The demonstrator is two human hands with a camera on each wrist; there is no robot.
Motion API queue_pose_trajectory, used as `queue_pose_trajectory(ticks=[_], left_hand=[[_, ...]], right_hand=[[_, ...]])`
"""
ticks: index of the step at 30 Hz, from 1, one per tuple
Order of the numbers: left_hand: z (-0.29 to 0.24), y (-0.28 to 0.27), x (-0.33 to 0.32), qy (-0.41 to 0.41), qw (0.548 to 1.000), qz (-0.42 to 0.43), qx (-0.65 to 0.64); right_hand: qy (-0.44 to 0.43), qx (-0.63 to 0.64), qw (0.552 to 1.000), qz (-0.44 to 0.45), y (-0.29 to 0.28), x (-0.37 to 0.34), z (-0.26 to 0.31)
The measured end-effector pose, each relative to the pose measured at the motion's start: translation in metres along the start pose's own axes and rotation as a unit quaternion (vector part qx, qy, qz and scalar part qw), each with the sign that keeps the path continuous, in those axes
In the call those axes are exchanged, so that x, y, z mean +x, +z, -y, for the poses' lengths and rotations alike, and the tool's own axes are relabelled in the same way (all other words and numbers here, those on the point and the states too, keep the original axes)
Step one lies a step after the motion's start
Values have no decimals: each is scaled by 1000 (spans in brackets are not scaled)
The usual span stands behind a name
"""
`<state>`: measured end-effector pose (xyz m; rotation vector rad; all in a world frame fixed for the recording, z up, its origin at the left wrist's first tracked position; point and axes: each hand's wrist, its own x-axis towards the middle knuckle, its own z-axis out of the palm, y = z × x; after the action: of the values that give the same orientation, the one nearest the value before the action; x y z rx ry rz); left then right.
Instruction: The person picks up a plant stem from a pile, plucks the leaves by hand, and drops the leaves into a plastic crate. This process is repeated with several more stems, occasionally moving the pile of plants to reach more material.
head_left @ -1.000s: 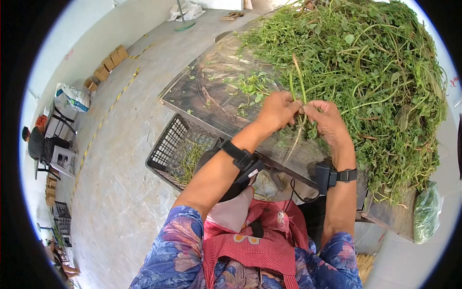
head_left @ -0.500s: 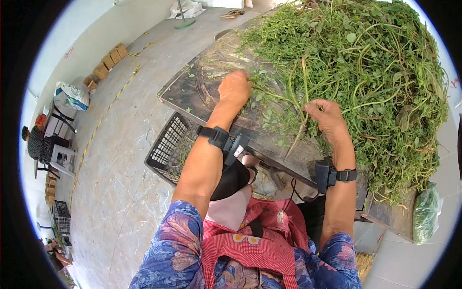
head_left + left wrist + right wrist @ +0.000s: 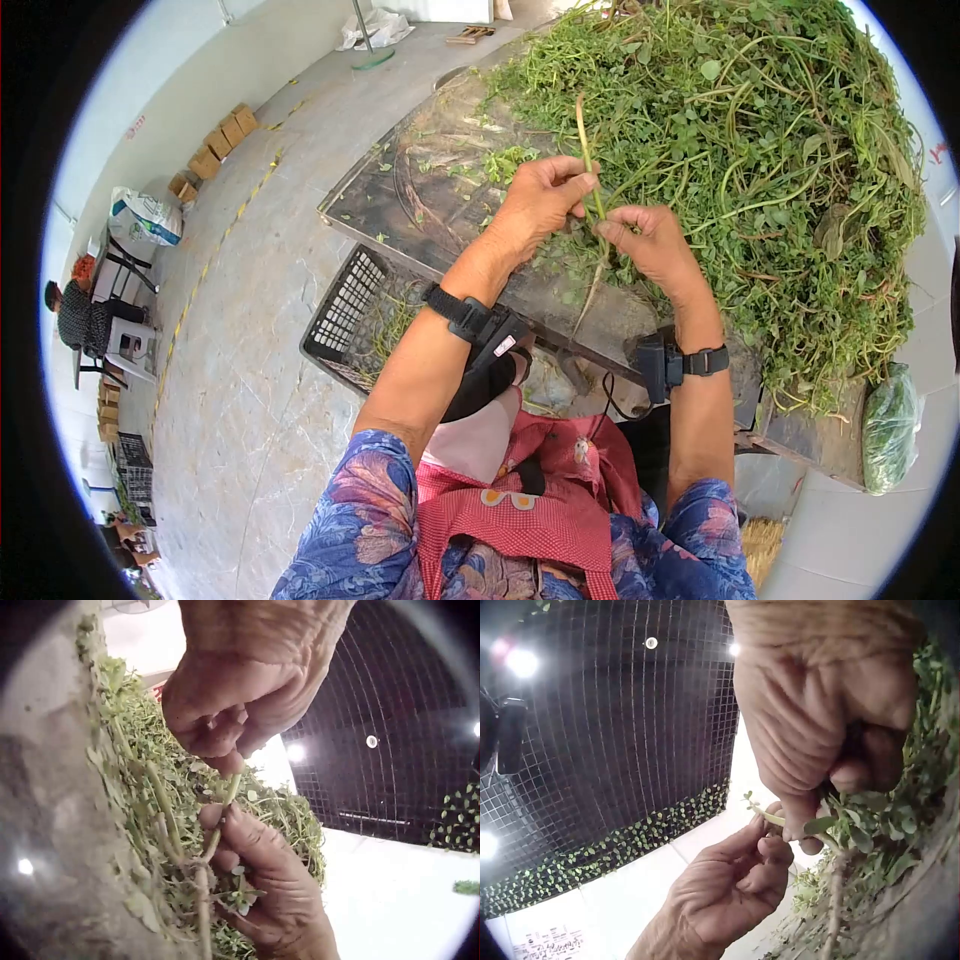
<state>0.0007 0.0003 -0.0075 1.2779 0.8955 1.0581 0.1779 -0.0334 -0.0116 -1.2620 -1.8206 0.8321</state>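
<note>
My left hand (image 3: 545, 205) pinches a green stem between thumb and fingers, above the board. Just below it, my right hand (image 3: 655, 250) pinches the same rooted plant lower down. Its stem (image 3: 583, 125) rises past the left hand to a pale brownish tip, and a pale root (image 3: 590, 300) hangs toward the board's near edge. Seen from the left wrist, the stem (image 3: 234, 787) runs from the left fingertips into the right thumb and finger. Small leaves (image 3: 862, 825) sit by the right fingers in the right wrist view.
A large heap of leafy green stems (image 3: 760, 160) covers the right of the dark board (image 3: 390, 200). Loose leaves lie at its left. A black plastic crate (image 3: 340, 305) with greens stands below. A green plastic-wrapped bundle (image 3: 890, 430) lies at the right corner. A person (image 3: 85, 315) sits far left.
My left hand moved off the plant to the left over the board, then came back to the stem. My right hand has kept its pinch on the plant.
</note>
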Motion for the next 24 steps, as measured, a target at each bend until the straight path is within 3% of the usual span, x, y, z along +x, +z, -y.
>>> queue_pose_trajectory(ticks=[2,9,12,15,17,18,20,24], left_hand=[[1,-3,2,16,997,32,-72],[-3,-6,-1,27,998,33,-52],[-2,-7,-3,67,996,45,-29],[-6,-8,-5,43,992,72,-95],[-7,-9,-4,3,988,19,-151],[-4,-11,-1,5,988,20,-153],[8,-18,7,-50,992,-55,-104],[16,-11,8,-79,991,-40,-101]], right_hand=[[26,-35,999,15,-2,-1,2],[27,-31,998,40,-3,-2,8],[16,-26,998,48,-3,-3,7],[26,46,996,65,-3,-5,11],[93,162,982,21,-10,-10,24],[92,160,983,20,-13,-12,26],[80,231,969,-34,-17,-15,28],[89,261,961,-8,-20,-21,29]])
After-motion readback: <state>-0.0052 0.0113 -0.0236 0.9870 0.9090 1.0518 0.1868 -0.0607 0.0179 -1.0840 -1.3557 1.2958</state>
